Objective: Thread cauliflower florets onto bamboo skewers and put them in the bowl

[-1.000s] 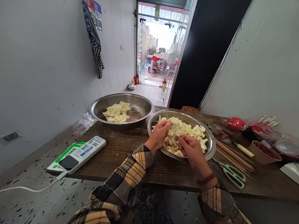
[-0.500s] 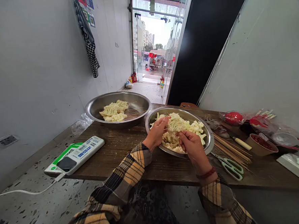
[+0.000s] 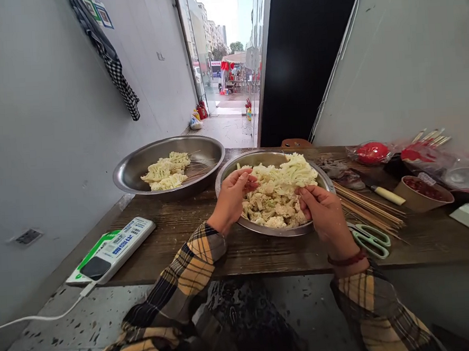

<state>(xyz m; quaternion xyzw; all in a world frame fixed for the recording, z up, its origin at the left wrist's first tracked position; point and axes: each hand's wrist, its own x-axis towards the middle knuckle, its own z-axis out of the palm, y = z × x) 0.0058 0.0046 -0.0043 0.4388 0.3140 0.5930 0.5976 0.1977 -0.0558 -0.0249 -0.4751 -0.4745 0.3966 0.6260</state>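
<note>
A metal basin full of cut cauliflower lies in front of me on the table. My right hand, over its right side, pinches the lower end of a large cauliflower piece. A skewer inside that piece cannot be made out. Above the basin's left part is my left hand, its fingers loosely curled and apart, with nothing visible in them. It does not touch the held piece. Farther left, a second metal basin holds several cauliflower pieces with thin sticks.
Right of the basin lie bamboo skewers, green-handled scissors, a knife and a paper tub of red contents. A phone-like white device with a cable rests at the table's left. A glass door stands beyond.
My left hand has come away from the cauliflower piece, and the gap between my hands has widened. The right hand has moved right with the piece. The camera view has tilted down.
</note>
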